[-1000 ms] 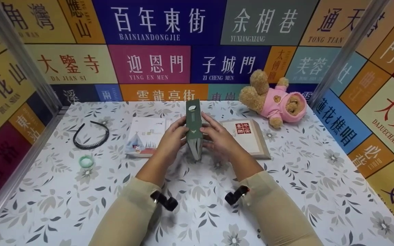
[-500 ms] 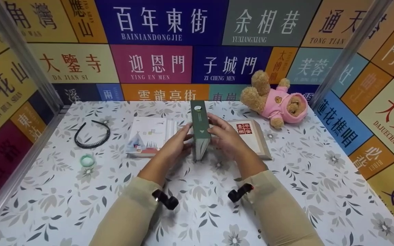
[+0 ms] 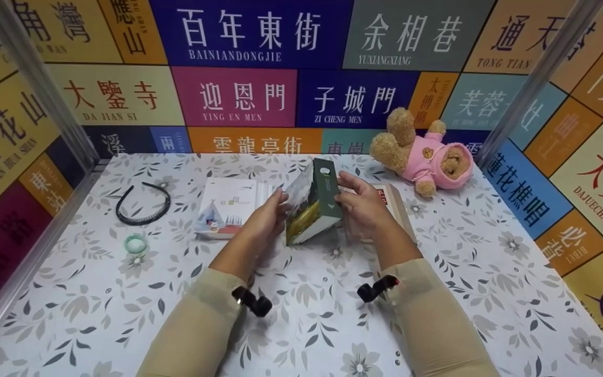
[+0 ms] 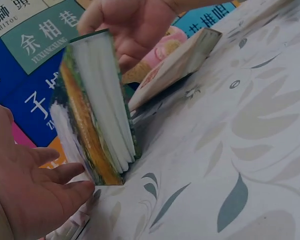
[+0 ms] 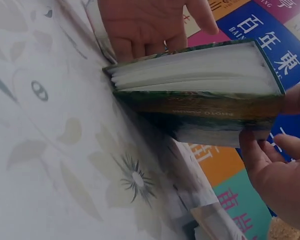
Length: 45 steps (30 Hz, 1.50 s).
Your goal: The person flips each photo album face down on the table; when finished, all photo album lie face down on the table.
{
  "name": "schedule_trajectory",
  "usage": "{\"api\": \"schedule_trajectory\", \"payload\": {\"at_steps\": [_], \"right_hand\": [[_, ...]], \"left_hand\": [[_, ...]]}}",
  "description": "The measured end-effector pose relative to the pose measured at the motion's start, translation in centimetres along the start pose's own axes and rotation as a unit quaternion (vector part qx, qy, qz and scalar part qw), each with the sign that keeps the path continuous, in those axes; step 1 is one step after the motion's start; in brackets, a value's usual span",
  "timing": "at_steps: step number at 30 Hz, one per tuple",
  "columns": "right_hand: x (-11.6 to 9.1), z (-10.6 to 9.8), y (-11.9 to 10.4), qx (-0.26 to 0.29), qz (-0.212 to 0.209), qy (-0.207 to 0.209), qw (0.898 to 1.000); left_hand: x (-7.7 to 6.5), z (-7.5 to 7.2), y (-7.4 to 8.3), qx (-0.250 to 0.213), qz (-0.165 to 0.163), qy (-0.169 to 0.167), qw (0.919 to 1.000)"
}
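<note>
A thick green photo album (image 3: 327,191) stands tilted on the table between my hands, its spine up and leaning right. One cover carries a painted yellow-and-green landscape, and the white page edges show in both wrist views. My right hand (image 3: 367,207) holds it near the spine, with bent fingers (image 5: 255,155) against the right-hand cover. My left hand (image 3: 262,220) lies along the opposite side with extended fingers; their tips are at the album's lower edge in the left wrist view. Whether those tips press on the cover, I cannot tell.
A pale illustrated book (image 3: 223,207) lies left of the album. On its right is a tan-edged book (image 3: 403,214) with red characters, partly covered by my hand. A black headband (image 3: 143,204), a green ring (image 3: 135,243) and a teddy bear (image 3: 427,157) in pink lie farther out.
The album has moved right and tipped from nearly upright, so its painted left cover shows. My right hand has gone right with it, and the left hand's fingers have come away from the spine.
</note>
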State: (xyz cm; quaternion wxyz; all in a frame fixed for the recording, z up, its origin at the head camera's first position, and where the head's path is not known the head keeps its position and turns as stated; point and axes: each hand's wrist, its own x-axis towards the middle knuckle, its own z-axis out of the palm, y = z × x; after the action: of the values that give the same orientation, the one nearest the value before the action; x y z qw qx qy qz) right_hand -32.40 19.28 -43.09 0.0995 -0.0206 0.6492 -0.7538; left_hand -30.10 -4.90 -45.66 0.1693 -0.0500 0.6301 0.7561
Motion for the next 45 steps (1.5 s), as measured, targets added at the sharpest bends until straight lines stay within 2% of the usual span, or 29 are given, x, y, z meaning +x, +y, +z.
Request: {"api": "schedule_trajectory", "payload": {"at_steps": [5,9,13,21,31,38,45], "right_hand": [[0.5,-1.0,0.2,-0.012,0.048,0.043,0.998],[0.6,-1.5,0.1,-0.020,0.081,0.054,0.995],[0.7,-1.7,0.2,-0.015,0.104,0.045,0.993],[0.6,-1.3,0.4,-0.021,0.145,0.023,0.989],[0.5,-0.8,0.3,-0.008,0.148,0.007,0.989],[0.2,-0.6,0.0,0.004,0.133,0.002,0.991],[0.1,-0.4,-0.3,0.020,0.128,-0.010,0.991]], "left_hand": [[0.0,-0.3,0.3,-0.007,-0.003,0.002,1.0000],[-0.1,-0.7,0.8,0.027,-0.014,0.003,0.9995],[-0.2,-1.3,1.3,0.053,-0.015,0.007,0.9985],[-0.4,-1.8,1.5,0.038,-0.002,0.013,0.9992],[-0.2,-1.7,1.5,0.021,-0.007,0.026,0.9994],[-0.2,-1.8,1.6,0.026,-0.009,0.030,0.9992],[-0.1,-1.9,1.6,0.014,-0.004,0.022,0.9997]]}}
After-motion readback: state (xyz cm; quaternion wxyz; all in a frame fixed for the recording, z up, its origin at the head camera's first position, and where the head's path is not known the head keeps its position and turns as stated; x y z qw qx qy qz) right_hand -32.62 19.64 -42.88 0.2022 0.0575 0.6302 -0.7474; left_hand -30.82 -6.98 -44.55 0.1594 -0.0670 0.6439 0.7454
